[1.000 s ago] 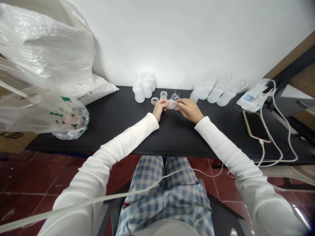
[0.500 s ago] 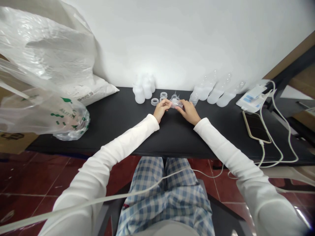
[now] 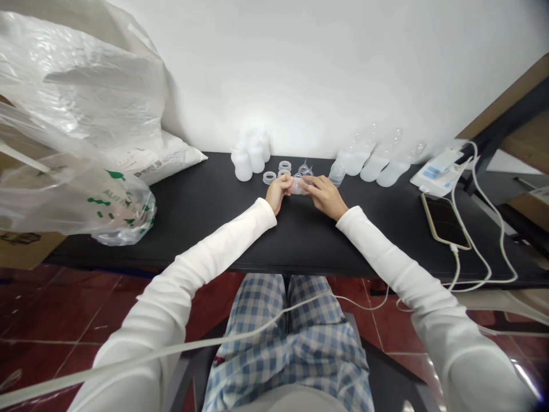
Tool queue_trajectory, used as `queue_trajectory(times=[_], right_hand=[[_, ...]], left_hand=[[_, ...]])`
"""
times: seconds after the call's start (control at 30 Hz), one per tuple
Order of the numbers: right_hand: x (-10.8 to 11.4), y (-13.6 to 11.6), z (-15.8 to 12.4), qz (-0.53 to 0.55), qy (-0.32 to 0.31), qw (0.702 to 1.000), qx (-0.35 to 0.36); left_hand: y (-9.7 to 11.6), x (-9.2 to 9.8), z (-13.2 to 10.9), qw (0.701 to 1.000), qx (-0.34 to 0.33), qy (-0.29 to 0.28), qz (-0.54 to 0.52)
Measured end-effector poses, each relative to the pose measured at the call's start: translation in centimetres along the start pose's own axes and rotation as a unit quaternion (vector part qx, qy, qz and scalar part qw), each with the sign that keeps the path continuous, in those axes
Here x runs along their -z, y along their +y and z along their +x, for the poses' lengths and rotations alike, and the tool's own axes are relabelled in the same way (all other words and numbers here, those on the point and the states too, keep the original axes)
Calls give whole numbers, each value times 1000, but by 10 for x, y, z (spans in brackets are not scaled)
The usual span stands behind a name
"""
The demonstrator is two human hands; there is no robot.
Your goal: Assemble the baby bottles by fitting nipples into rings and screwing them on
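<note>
Between my two hands a small clear plastic piece (image 3: 299, 186) is held just above the black table. My left hand (image 3: 279, 192) grips its left end, fingers closed round it. The fingers of my right hand (image 3: 325, 196) close on its right side. Right behind it lie several clear pointed pieces (image 3: 305, 169). Clear rings (image 3: 270, 177) lie just beyond my left hand. Several frosted white bottles (image 3: 243, 167) stand at the back left. More bottles with clear tops (image 3: 389, 170) stand at the back right, beside a stack of clear parts (image 3: 337, 173).
Large plastic bags (image 3: 124, 206) cover the left end of the black table (image 3: 206, 229). At the right are a phone (image 3: 446, 221) with a white cable and a white-blue packet (image 3: 438, 171). A white wall rises behind.
My right fingers have shifted left over the clear piece, and the piece has moved slightly left and turned. My left hand has moved a little around its end.
</note>
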State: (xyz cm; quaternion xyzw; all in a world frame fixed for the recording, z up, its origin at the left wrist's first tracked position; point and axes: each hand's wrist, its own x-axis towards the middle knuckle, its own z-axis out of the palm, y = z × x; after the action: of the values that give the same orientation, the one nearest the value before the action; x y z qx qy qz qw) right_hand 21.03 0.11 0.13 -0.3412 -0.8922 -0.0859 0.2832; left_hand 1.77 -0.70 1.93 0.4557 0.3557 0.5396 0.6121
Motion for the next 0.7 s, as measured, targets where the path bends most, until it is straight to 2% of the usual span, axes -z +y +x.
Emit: queue_trajectory(times=[0.2, 0.33, 0.5, 0.6, 0.7], right_hand=[[3, -4, 1, 36, 17, 999, -16], [4, -10, 2, 80, 7, 992, -102], [0, -10, 2, 113, 10, 973, -203], [-4, -7, 2, 145, 17, 965, -219], [-8, -6, 2, 156, 22, 967, -201]], left_hand=[[-5, 3, 5, 999, -38, 5, 11], [-10, 2, 5, 998, -42, 17, 37], [-6, -1, 1, 994, -67, -12, 83], [-5, -1, 0, 992, -70, -16, 100], [-5, 0, 0, 993, -67, -7, 97]])
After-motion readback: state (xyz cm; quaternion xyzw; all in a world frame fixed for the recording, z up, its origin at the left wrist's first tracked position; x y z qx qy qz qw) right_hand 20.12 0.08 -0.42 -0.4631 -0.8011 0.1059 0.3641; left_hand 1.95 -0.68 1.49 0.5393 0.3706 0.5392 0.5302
